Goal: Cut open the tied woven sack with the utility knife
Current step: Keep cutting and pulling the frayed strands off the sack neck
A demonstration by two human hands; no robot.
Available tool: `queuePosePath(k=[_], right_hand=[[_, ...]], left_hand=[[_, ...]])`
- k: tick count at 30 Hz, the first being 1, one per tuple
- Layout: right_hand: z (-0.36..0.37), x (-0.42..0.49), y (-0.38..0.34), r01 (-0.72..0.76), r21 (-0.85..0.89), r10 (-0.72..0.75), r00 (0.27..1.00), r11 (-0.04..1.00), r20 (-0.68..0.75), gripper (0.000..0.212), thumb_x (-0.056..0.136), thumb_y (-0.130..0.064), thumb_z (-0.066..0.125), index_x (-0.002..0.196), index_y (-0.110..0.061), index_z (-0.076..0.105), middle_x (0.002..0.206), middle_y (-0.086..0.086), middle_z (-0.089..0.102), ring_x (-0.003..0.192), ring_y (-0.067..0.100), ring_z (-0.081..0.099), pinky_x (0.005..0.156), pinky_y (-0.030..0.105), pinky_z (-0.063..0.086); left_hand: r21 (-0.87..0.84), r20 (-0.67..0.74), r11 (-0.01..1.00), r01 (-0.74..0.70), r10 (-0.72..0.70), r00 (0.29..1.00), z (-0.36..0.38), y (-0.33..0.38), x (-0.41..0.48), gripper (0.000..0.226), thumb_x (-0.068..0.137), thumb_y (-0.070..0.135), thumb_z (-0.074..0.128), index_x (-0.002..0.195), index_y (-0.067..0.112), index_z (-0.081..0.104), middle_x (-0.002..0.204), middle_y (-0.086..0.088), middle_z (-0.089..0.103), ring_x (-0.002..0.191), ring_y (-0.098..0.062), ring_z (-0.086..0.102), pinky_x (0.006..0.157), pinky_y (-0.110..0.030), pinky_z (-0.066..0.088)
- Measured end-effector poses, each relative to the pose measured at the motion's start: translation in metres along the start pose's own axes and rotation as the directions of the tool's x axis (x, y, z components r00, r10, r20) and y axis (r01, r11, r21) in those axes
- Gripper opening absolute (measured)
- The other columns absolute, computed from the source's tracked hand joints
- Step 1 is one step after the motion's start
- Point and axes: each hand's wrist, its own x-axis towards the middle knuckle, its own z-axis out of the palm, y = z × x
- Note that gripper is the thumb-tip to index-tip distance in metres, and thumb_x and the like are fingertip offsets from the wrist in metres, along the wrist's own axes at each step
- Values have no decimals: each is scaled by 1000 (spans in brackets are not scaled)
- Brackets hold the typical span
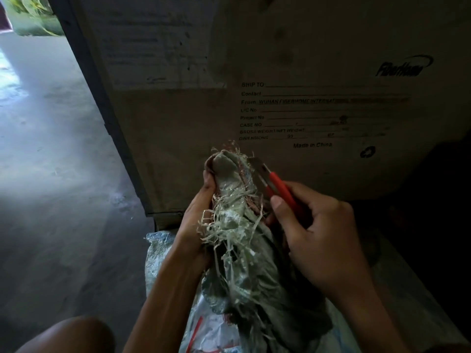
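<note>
The right hand (323,240) is gripping a red-handled utility knife (276,186), thumb lying along the handle, with the grey metal blade pointing up and to the left, its tip just beside the bunched top of the sack. The left hand (197,215) is clenching the gathered neck of a grey-green woven plastic sack (244,263), fingers wrapping round the fabric from the left. Pale frayed strands are hanging loose from the neck between the two hands. The sack is standing upright in front of the person, its lower body spreading out toward the bottom edge of the view, where white fabric with red markings is showing.

Just behind the sack a large brown cardboard carton (280,98) is standing, printed with black shipping lines such as "SHIP TO" and "Made in China" and a faded paper label on its upper left. The carton and sack are resting on a bare grey concrete floor (58,174). The room is lying in dim shadow, with daylight falling across the floor from the upper left. A bare knee (71,335) is showing at the bottom left.
</note>
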Motion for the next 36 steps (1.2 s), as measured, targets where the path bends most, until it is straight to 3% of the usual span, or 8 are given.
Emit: queuePosePath(k=[4, 9, 14, 16, 18, 23, 31, 36], right_hand=[[2, -1, -4, -17, 4, 17, 1000, 1000, 19, 17, 97, -28, 62, 108, -31, 75, 76, -12, 74, 69, -1, 71, 62, 21, 57], [-4, -1, -2, -9, -50, 10, 1000, 999, 30, 17, 96, -32, 61, 105, -31, 75, 71, -10, 72, 63, 3, 69, 56, 23, 55], [-3, -2, -4, 26, -129, -23, 999, 991, 24, 27, 96, -28, 63, 121, -31, 72, 89, -20, 74, 85, -10, 67, 70, -2, 47], [-1, -3, -4, 34, -167, -33, 999, 985, 9, 30, 95, -31, 62, 124, -33, 69, 94, -19, 74, 83, -16, 63, 74, -7, 41], [0, -4, -5, 47, -189, -48, 999, 981, -1, 31, 95, -30, 63, 126, -34, 68, 95, -17, 75, 79, -13, 64, 76, -5, 43], [2, -4, -5, 65, -181, -68, 998, 981, -12, 32, 96, -31, 62, 128, -31, 67, 98, -13, 77, 86, 0, 72, 80, 17, 58], [4, -5, -2, 83, -140, -91, 995, 987, -46, 30, 98, -27, 62, 127, -29, 67, 94, -16, 76, 88, -5, 70, 74, 4, 52], [3, -4, -1, 81, -154, -88, 995, 985, -40, 31, 98, -29, 60, 128, -29, 66, 94, -16, 76, 86, -4, 70, 74, 3, 52]], left_hand=[[-17, 30, 998, 57, -57, 998, 3, 1, 0, 72, 92, 68, 50, 122, 5, 71, 126, -23, 70, 120, -38, 66, 106, -51, 51], [-90, 54, 993, 75, -70, 996, 7, 4, -3, 73, 91, 65, 54, 137, 8, 62, 134, -22, 66, 128, -40, 61, 114, -56, 42], [-106, 46, 993, 47, -43, 998, 8, 4, -4, 71, 92, 61, 56, 139, 8, 60, 130, -20, 68, 119, -35, 65, 111, -52, 46], [-79, 11, 997, 10, -9, 1000, 9, 4, -4, 68, 92, 59, 56, 141, 11, 58, 132, -18, 67, 121, -33, 65, 111, -53, 46], [-50, -8, 998, -26, 26, 1000, 9, 4, -4, 64, 93, 58, 56, 141, 14, 58, 134, -16, 67, 124, -34, 64, 112, -53, 45], [12, -10, 997, -73, 74, 997, 9, 4, -6, 55, 96, 59, 53, 134, 20, 60, 132, -17, 68, 124, -34, 65, 109, -56, 47], [15, -37, 997, -75, 76, 996, 13, 3, -8, 56, 95, 59, 54, 132, 17, 61, 134, -23, 65, 125, -39, 63, 107, -60, 47], [48, -42, 996, -80, 82, 996, 13, 2, -9, 55, 93, 62, 56, 130, 23, 64, 126, -15, 72, 119, -33, 68, 106, -55, 49]])
